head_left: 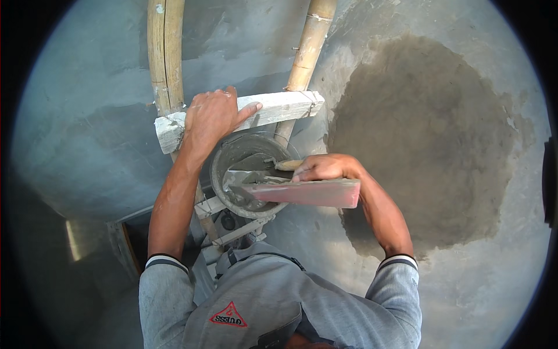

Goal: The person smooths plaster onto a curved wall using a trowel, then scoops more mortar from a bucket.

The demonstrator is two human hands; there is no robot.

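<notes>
My left hand (212, 115) is closed over a white-smeared wooden crosspiece (282, 107) of a bamboo ladder, thumb lying along it. Below it is a round bucket (218, 166) with wet grey mortar (247, 200) inside. My right hand (326, 167) is closed on a long plastering float (317, 193), pink under grey smears. The float lies across the bucket's near right side, its left end above the mortar. In the bucket rests a trowel with a wooden handle (288, 165); the handle leans out toward my right fingers. Whether they touch it I cannot tell.
Two bamboo poles (165, 52) (314, 41) rise beyond the crosspiece. Lower rungs (241, 231) show under the bucket. A large dark damp patch (430, 134) covers the grey plastered surface (482, 279) on the right. A framed opening (125, 241) is at lower left.
</notes>
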